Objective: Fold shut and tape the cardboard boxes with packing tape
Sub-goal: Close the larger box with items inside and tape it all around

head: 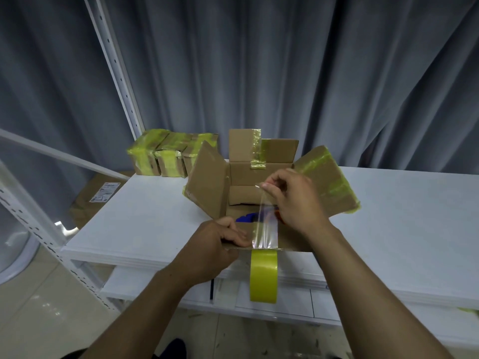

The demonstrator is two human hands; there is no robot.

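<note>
An open cardboard box (248, 174) stands on the white table (401, 229), its flaps spread, with old yellow tape on the right and back flaps. A blue and orange item lies inside. My right hand (293, 200) pinches the free end of a clear tape strip (265, 226) and holds it up over the box. The strip runs down over the near flap to the yellow tape roll (263, 275), which hangs below the table's front edge. My left hand (220, 244) grips the near flap beside the strip.
Several small boxes (160, 156) wrapped in yellow tape stand at the table's back left. A white perforated shelf post (116, 66) rises behind them, before a grey curtain. A lower shelf lies under the table. Flat cardboard with a label (103, 193) lies at left.
</note>
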